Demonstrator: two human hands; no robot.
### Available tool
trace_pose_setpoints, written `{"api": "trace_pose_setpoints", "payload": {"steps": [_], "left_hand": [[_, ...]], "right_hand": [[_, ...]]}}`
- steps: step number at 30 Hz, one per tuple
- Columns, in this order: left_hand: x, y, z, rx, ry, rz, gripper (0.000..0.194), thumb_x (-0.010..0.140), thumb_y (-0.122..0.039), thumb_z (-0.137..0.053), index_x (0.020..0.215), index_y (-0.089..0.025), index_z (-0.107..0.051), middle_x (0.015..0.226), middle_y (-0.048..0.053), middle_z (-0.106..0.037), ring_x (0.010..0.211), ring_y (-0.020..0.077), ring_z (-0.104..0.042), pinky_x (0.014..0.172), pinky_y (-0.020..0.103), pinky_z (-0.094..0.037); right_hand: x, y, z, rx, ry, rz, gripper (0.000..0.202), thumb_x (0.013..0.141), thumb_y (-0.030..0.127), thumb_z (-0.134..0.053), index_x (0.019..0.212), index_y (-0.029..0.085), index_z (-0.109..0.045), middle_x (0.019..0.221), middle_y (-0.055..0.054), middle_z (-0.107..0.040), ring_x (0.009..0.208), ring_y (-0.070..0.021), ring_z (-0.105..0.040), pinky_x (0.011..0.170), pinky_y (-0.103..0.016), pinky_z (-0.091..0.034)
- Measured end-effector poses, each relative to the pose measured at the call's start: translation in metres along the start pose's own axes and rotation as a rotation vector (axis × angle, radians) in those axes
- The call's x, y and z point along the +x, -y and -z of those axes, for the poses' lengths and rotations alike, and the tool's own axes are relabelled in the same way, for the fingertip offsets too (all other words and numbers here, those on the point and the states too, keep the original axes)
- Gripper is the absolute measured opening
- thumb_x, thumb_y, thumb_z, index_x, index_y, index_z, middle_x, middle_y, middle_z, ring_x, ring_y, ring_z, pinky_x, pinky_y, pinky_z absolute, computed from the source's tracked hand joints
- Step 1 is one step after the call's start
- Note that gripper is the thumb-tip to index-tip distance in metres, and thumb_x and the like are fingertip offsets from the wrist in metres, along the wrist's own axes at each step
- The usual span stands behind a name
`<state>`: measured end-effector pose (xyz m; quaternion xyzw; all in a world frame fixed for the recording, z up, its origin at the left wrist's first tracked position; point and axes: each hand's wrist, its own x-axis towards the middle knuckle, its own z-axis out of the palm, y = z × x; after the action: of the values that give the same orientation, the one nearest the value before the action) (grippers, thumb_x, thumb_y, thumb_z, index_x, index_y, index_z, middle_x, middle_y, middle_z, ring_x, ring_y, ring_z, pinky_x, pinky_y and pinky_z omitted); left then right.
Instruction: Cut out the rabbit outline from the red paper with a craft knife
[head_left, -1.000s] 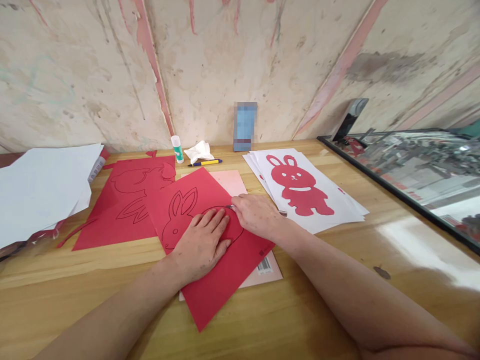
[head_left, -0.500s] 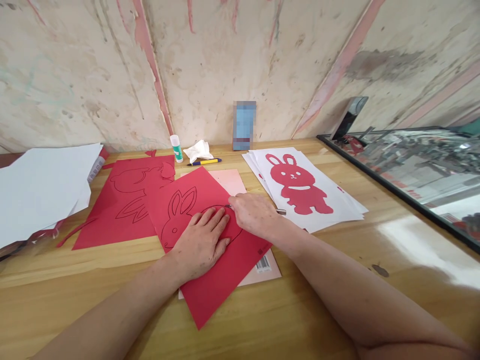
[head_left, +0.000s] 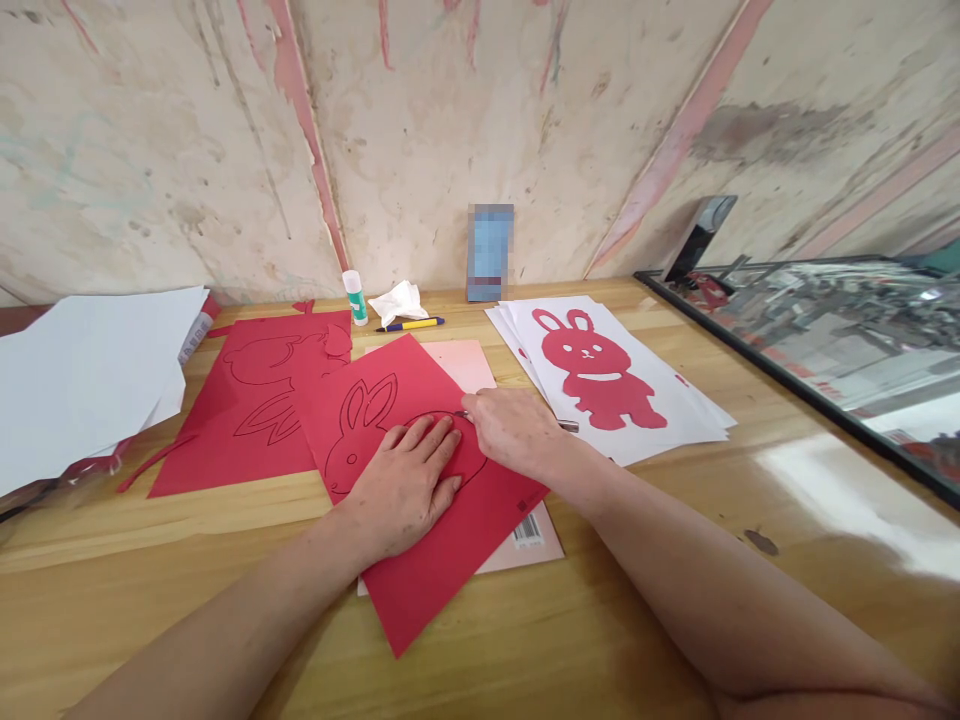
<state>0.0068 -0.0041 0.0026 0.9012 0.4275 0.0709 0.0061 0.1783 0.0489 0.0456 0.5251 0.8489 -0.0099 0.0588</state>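
My left hand (head_left: pixel 412 490) lies flat on a red sheet (head_left: pixel 435 590) with a rabbit outline drawn in dark line. My right hand (head_left: pixel 510 430) is closed around a slim metallic tool (head_left: pixel 568 426), whose tip touches the drawn curve just right of my left fingertips. Under the red sheet is a pale pink pad (head_left: pixel 465 362) with a barcode. Left of it, another red sheet (head_left: pixel 217 440) bears drawn outlines and carries cut red scraps. On the right, a red cut-out rabbit (head_left: pixel 592 365) lies on white sheets (head_left: pixel 660 385).
Near the wall are a glue stick (head_left: pixel 355 298), a crumpled tissue (head_left: pixel 397 302), a yellow and blue pen (head_left: pixel 410 325) and an upright blurred blue object (head_left: pixel 490 252). White papers (head_left: pixel 90 370) lie far left. A black-edged reflective panel (head_left: pixel 847 340) is at the right.
My right hand has shifted slightly to the right with the tool, along the drawn curve. My left hand stays in place on the red sheet.
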Motion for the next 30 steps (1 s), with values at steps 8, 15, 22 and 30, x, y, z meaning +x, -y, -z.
{"api": "trace_pose_setpoints", "payload": {"steps": [8, 15, 22, 30], "left_hand": [[0.000, -0.001, 0.001, -0.005, -0.005, -0.001, 0.052, 0.097, -0.041, -0.029, 0.140, -0.014, -0.036, 0.145, 0.009, -0.038, 0.132, 0.0277, -0.031, 0.105, 0.045, -0.029], [0.000, 0.001, 0.000, -0.004, -0.008, -0.004, 0.052, 0.097, -0.042, -0.028, 0.140, -0.014, -0.036, 0.145, 0.009, -0.037, 0.133, 0.0275, -0.031, 0.105, 0.045, -0.028], [0.000, 0.000, 0.001, -0.011, -0.006, -0.002, 0.052, 0.097, -0.042, -0.028, 0.140, -0.015, -0.037, 0.145, 0.009, -0.037, 0.132, 0.0274, -0.031, 0.105, 0.045, -0.028], [0.000, 0.001, 0.001, -0.018, -0.007, -0.003, 0.052, 0.097, -0.042, -0.028, 0.140, -0.015, -0.036, 0.145, 0.008, -0.037, 0.132, 0.0273, -0.031, 0.105, 0.044, -0.028]], "right_hand": [[-0.001, -0.003, -0.001, 0.004, 0.003, 0.000, 0.020, 0.083, 0.017, -0.044, 0.089, 0.018, -0.063, 0.080, -0.008, -0.067, 0.076, -0.0212, -0.064, 0.057, -0.027, -0.038], [-0.003, -0.002, 0.003, -0.005, 0.061, -0.028, 0.023, 0.086, 0.017, -0.042, 0.093, 0.015, -0.063, 0.085, -0.011, -0.068, 0.081, -0.0205, -0.064, 0.061, -0.026, -0.039], [-0.003, -0.004, 0.003, -0.012, 0.051, -0.008, 0.022, 0.082, 0.015, -0.043, 0.091, 0.016, -0.064, 0.079, -0.010, -0.067, 0.077, -0.0213, -0.064, 0.057, -0.026, -0.039], [-0.007, -0.003, 0.009, -0.026, 0.075, -0.031, 0.025, 0.079, 0.013, -0.045, 0.093, 0.018, -0.065, 0.081, -0.010, -0.068, 0.080, -0.0231, -0.065, 0.060, -0.027, -0.041]]}}
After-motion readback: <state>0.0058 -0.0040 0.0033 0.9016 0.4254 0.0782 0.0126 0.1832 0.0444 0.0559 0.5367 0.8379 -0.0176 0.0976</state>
